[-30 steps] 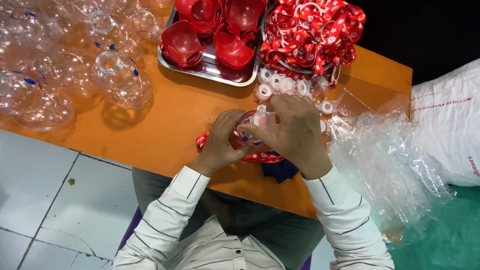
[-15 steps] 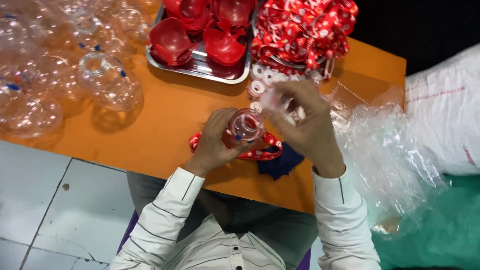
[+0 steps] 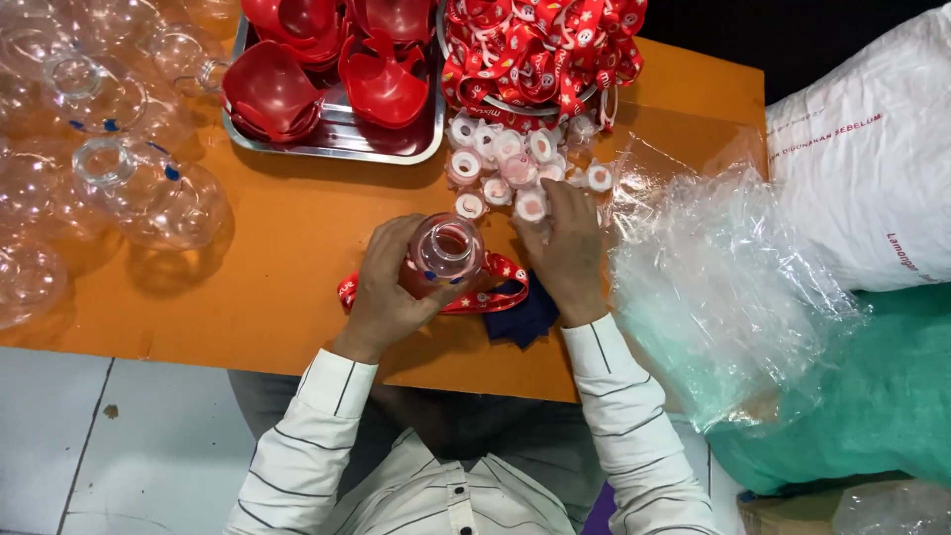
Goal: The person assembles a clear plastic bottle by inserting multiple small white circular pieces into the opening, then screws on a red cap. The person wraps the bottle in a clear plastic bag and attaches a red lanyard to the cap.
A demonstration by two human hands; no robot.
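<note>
My left hand (image 3: 391,287) grips a clear plastic bottle (image 3: 446,250) with a red insert inside, its open neck facing up. A red printed strap (image 3: 490,294) loops under the bottle on the orange table (image 3: 277,258). My right hand (image 3: 565,253) lies flat on the table, its fingertips on a small white cap (image 3: 531,206) at the near edge of a pile of several white caps (image 3: 505,163). A dark blue cloth (image 3: 525,319) lies beneath my right wrist.
A metal tray (image 3: 342,144) holds red plastic inserts (image 3: 267,89). A heap of red straps (image 3: 540,50) sits behind the caps. Clear empty bottles (image 3: 129,178) crowd the left. Crumpled clear plastic bags (image 3: 723,287) and a white sack (image 3: 872,149) lie right.
My right hand has left the bottle and reached forward to the cap pile. My left hand alone holds the bottle, now lowered toward the table.
</note>
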